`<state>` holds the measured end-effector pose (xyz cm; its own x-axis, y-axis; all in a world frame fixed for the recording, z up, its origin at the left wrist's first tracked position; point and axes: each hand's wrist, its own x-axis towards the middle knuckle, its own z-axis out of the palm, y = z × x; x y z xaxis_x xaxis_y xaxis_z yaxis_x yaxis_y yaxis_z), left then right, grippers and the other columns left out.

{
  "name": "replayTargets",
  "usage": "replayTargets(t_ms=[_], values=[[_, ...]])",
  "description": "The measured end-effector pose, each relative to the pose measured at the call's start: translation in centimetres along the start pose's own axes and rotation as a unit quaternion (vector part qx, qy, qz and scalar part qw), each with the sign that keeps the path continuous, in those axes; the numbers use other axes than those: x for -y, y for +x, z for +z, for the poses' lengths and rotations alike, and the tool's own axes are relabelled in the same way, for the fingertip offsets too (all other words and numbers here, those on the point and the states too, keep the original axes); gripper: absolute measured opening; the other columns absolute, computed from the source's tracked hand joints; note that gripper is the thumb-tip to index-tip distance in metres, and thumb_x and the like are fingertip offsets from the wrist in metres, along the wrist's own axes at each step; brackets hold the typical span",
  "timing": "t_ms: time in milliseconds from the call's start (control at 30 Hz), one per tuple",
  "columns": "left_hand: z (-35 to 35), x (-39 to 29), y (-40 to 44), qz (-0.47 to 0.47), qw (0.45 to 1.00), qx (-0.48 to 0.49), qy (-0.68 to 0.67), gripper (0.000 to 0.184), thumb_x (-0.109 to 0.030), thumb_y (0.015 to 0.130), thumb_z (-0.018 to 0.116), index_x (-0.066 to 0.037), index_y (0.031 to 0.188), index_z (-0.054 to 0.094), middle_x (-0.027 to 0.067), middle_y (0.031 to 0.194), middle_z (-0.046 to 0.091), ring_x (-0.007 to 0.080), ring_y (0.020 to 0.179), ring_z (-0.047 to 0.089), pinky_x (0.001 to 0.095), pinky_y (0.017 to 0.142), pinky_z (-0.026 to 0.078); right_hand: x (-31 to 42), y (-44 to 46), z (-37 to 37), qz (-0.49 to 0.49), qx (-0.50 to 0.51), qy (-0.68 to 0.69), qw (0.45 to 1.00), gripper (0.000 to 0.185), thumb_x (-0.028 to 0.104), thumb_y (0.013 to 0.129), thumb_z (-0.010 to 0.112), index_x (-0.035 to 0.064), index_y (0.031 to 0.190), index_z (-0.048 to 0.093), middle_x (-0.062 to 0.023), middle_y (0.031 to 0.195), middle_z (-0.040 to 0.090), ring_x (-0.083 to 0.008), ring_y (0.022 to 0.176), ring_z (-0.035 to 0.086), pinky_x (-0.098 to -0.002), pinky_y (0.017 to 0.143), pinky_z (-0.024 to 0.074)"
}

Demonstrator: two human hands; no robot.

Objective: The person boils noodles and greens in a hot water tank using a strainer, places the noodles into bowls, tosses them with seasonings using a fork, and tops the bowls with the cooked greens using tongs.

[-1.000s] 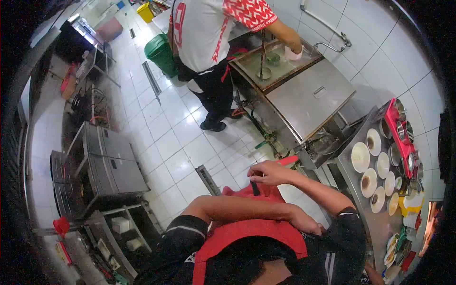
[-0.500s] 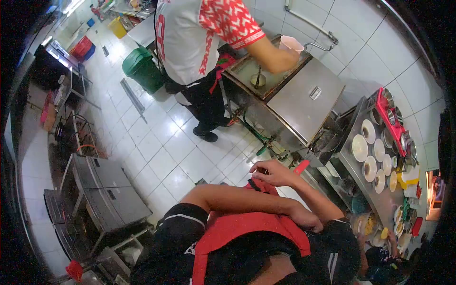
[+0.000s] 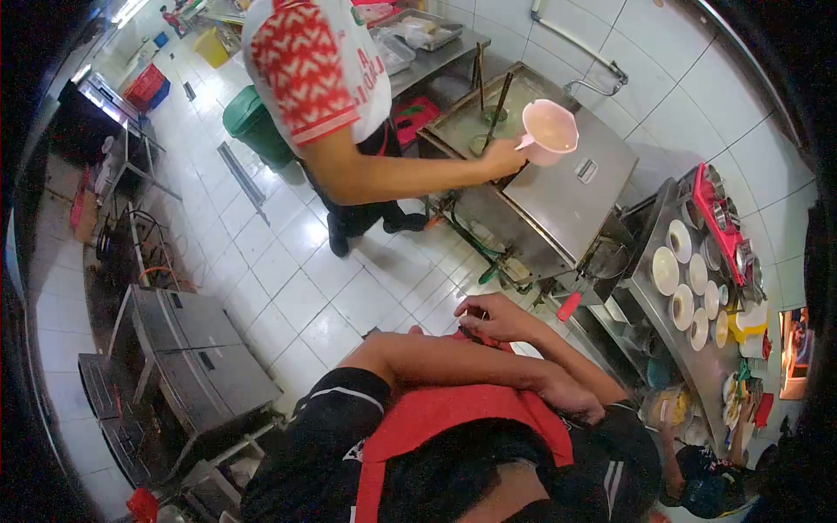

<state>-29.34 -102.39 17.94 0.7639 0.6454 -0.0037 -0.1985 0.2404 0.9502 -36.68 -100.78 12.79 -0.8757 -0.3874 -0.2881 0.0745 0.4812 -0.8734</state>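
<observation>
My forearms are crossed in front of the red apron [image 3: 475, 418]. My left hand [image 3: 575, 397] lies against my right arm near the elbow, its fingers tucked out of sight. Above the apron, my right hand [image 3: 495, 318] has its fingers curled in toward the thumb; a dark patch shows between them, and I cannot make out whether it is a held thing. Ahead of me, a co-worker's hand [image 3: 504, 159] grips the handle of a pink plastic jug [image 3: 549, 131] with pale liquid inside, held over the steel lid [image 3: 571, 187] of a cooker.
Beside that lid, an open vat of cloudy liquid [image 3: 458, 131] has long handles standing in it. On my right, a steel table [image 3: 667, 314] bears several bowls [image 3: 663, 270] and a red tray [image 3: 731, 228]. A steel cabinet [image 3: 196, 349] stands left, a green bin [image 3: 253, 126] farther off.
The co-worker has turned and stepped left, swinging the pink jug toward me from over the vat to above the lid. My crossed arms have barely shifted.
</observation>
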Motion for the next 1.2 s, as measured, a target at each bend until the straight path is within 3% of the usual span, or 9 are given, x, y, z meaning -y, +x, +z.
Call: replayTargets(t_ms=[67, 233, 300, 367, 500, 600, 800, 967, 1200], values=[[-0.2, -2.1, -2.0, -0.059, 0.998, -0.025, -0.016, 0.025, -0.025, 0.089, 0.046, -0.004, 0.097, 0.058, 0.0023, 0.096, 0.054, 0.0184, 0.093, 0.049, 0.0341, 0.085, 0.04, 0.3, 0.2, -0.5, 0.02, 0.017, 0.003, 1.0, 0.025, 0.022, 0.086, 0.061, 0.0042, 0.104, 0.062, -0.0134, 0.083, 0.066, -0.0229, 0.075, 0.064, -0.0339, 0.071, 0.0502], [-2.5, 0.5, -8.0, 0.383, 0.911, -0.154, -0.003, 0.032, -0.025, 0.093, 0.042, 0.0, 0.093, 0.061, 0.008, 0.096, 0.058, 0.02, 0.097, 0.054, 0.0341, 0.093, 0.038, -1.6, -1.1, 0.1, 0.018, 0.029, 0.061, 0.998, 0.029, 0.022, 0.084, 0.062, 0.0033, 0.106, 0.062, -0.0133, 0.087, 0.068, -0.0222, 0.08, 0.065, -0.0338, 0.075, 0.0504], [-1.8, -0.6, -12.9, 0.323, 0.916, -0.184, 0.153, 0.042, -0.039, 0.092, 0.045, 0.0, 0.097, 0.061, 0.0142, 0.112, 0.056, 0.0247, 0.113, 0.049, 0.0384, 0.1, 0.032, -3.8, -1.1, 0.4, -0.007, 0.032, 0.097, 0.995, 0.031, 0.023, 0.083, 0.062, 0.0033, 0.107, 0.062, -0.0138, 0.089, 0.068, -0.0224, 0.082, 0.065, -0.0338, 0.076, 0.0504], [2.7, -2.1, -18.0, 0.313, 0.91, -0.271, 0.004, 0.055, -0.054, 0.088, 0.046, -0.002, 0.093, 0.062, 0.0159, 0.116, 0.056, 0.0298, 0.118, 0.047, 0.042, 0.103, 0.03, -6.1, -1.2, 1.2, -0.009, 0.016, 0.088, 0.996, 0.03, 0.024, 0.083, 0.062, 0.0038, 0.105, 0.063, -0.0149, 0.089, 0.068, -0.0226, 0.081, 0.065, -0.0342, 0.077, 0.0506], [7.7, 1.6, -25.2, 0.331, 0.849, -0.4, 0.095, 0.072, -0.073, 0.082, 0.043, -0.004, 0.08, 0.065, 0.0204, 0.102, 0.062, 0.044, 0.118, 0.046, 0.0573, 0.096, 0.033, -3.4, -1.7, 1.2, 0.053, -0.011, 0.072, 0.996, 0.026, 0.023, 0.086, 0.061, 0.0031, 0.102, 0.064, -0.0151, 0.086, 0.068, -0.0225, 0.079, 0.065, -0.0343, 0.074, 0.0506], [12.4, 2.7, -27.7, 0.367, 0.768, -0.519, 0.076, 0.053, -0.052, 0.082, 0.05, -0.001, 0.081, 0.064, 0.0174, 0.088, 0.064, 0.041, 0.11, 0.053, 0.0534, 0.097, 0.035, -2.9, -0.6, 1.0, 0.059, -0.013, 0.071, 0.996, 0.024, 0.023, 0.087, 0.061, 0.0031, 0.101, 0.064, -0.0144, 0.084, 0.068, -0.0222, 0.077, 0.065, -0.0346, 0.071, 0.0504], [14.0, 3.4, -29.6, 0.315, 0.661, -0.681, 0.008, 0.049, -0.047, 0.079, 0.05, 0.0, 0.078, 0.064, 0.0163, 0.081, 0.064, 0.037, 0.106, 0.057, 0.0479, 0.093, 0.039, -1.1, 2.5, 1.1, 0.03, 0.005, -0.007, 1.0, 0.024, 0.024, 0.087, 0.061, 0.0065, 0.103, 0.063, -0.013, 0.075, 0.065, -0.028, 0.071, 0.064, -0.0381, 0.068, 0.0502], [9.0, 5.5, -30.1, 0.201, 0.639, -0.743, 0.019, 0.036, -0.034, 0.077, 0.053, 0.0, 0.08, 0.063, 0.0131, 0.085, 0.063, 0.0308, 0.101, 0.061, 0.0432, 0.098, 0.037, -1.9, 2.4, 1.0, 0.01, -0.038, -0.067, 0.997, 0.026, 0.027, 0.086, 0.062, 0.0059, 0.102, 0.063, -0.0202, 0.087, 0.065, -0.0347, 0.082, 0.063, -0.0437, 0.077, 0.0484], [-4.5, 9.4, -31.5, 0.085, 0.635, -0.768, 0.002, 0.021, -0.014, 0.086, 0.051, 0.004, 0.088, 0.062, 0.0131, 0.095, 0.066, 0.0203, 0.095, 0.061, 0.0332, 0.092, 0.045, -4.6, -4.7, -5.7, 0.191, -0.364, 0.023, 0.911, 0.017, 0.02, 0.083, 0.065, 0.005, 0.091, 0.066, -0.0095, 0.08, 0.068, -0.0197, 0.072, 0.063, -0.0334, 0.067, 0.0503]])
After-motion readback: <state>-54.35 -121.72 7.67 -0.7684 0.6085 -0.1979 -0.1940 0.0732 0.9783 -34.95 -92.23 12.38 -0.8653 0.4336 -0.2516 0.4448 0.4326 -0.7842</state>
